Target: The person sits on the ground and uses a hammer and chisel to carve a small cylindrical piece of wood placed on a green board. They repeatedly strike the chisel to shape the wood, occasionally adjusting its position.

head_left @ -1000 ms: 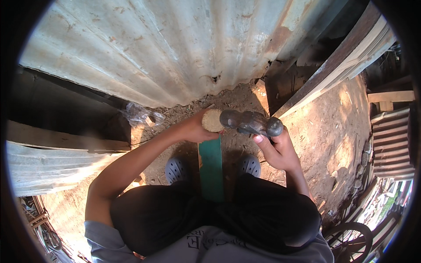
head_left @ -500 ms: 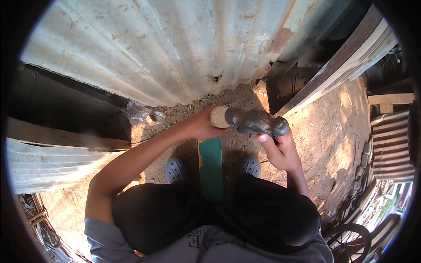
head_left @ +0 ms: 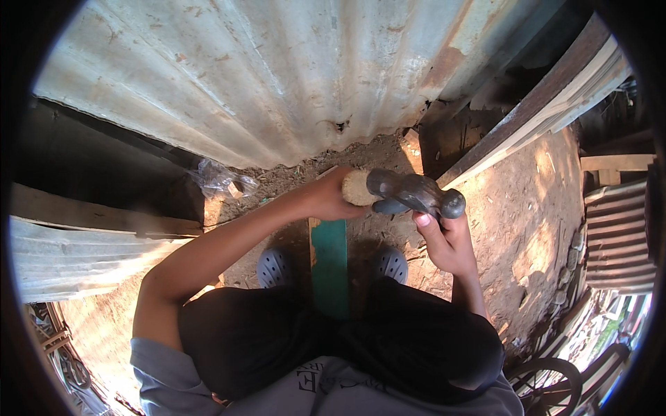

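Near the middle, my right hand [head_left: 449, 244] is closed at the knobbed end of a ball-peen hammer [head_left: 409, 191], with the thumb up against its dark metal head. The head lies roughly sideways, its blunt face toward my left hand [head_left: 327, 195]. That hand is wrapped round a tan piece with a rough round end [head_left: 357, 188], which looks like wood; its far part is hidden. Hammer face and tan end sit very close; whether they touch I cannot tell. Below the hands, a green-painted plank [head_left: 329, 256] runs back between my legs.
A corrugated metal sheet [head_left: 263, 76] stands in front. A wooden-edged panel [head_left: 534, 104] leans at the right, over the dirt floor [head_left: 513, 208]. Clear plastic [head_left: 217, 179] lies at the left. My grey clogs [head_left: 274, 267] flank the plank. A wheel [head_left: 548, 385] shows lower right.
The hammer head and the tan end have shifted slightly right, and the head tilts a little more. Both hands keep their hold.
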Demonstrator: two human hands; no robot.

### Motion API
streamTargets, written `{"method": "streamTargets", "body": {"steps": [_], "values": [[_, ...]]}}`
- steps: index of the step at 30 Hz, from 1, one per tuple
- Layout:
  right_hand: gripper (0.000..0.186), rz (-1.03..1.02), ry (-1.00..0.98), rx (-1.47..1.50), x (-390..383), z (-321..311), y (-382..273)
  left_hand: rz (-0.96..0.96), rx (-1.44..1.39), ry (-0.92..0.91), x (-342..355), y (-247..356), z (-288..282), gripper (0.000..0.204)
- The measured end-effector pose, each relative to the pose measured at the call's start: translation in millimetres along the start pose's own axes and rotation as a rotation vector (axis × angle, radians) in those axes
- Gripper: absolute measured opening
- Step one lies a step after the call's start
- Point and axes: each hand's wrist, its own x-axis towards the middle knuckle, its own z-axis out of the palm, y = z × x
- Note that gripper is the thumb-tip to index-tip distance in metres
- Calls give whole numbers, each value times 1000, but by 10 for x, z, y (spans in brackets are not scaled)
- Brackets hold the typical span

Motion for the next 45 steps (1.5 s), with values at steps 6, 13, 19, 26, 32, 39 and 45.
{"method": "streamTargets", "body": {"steps": [6, 13, 19, 26, 32, 39, 45], "values": [[23, 19, 37, 46, -36, -11, 45, 33, -29, -22, 2, 81, 7, 76], [25, 11, 55, 46, -49, -34, 66, 185, -45, -7, 134, -109, 109, 54], [24, 57, 48, 49, -64, -47, 70, 157, -12, 41, 242, -380, 202, 52], [20, 24, 55, 54, -46, -35, 50, 172, -20, 52, 199, -362, 149, 57], [16, 8, 52, -30, -46, -35, 48, 221, -34, 23, 180, -256, 132, 51], [14, -88, 182, -126, -37, -9, -69, 259, -57, -41, 224, -374, 156, 32], [19, -183, 106, -283, -40, -66, -4, 250, -81, -88, 123, -155, 118, 32]]}}
